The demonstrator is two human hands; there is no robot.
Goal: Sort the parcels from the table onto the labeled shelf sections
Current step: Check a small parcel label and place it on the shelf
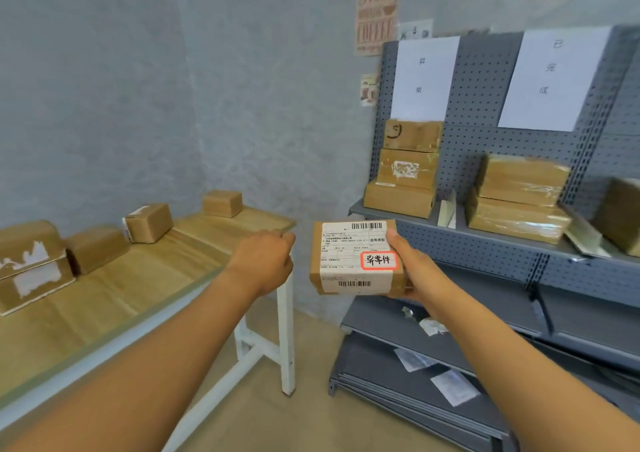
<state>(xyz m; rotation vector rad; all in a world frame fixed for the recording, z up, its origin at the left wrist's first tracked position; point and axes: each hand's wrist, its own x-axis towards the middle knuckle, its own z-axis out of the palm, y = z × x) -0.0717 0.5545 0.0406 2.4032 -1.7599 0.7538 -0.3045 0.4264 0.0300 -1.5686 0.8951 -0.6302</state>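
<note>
**A:** Head view: shelf (460, 240) stands beyond the fingertips on the right, with two paper signs on its pegboard. Why the split stacks?

**B:** One stack per sign. Three boxes sit under the left sign (424, 77), two under the right sign (550, 77).

**A:** Table (145, 278)?

**B:** Left of the fingers. Four unsorted parcels are lined up along its far edge.

**A:** Held parcel (356, 257)?

**B:** In the air between table and shelf. Right hand (412, 271) grips its right side, thumb on top, fingers curled underneath. Label faces up, probably so the red-bordered tag (379, 260) can be read. It looks like a match for the left sign.

**A:** Left hand (266, 257)?

**B:** Loosely curled, holding nothing, just beside the parcel.
</note>
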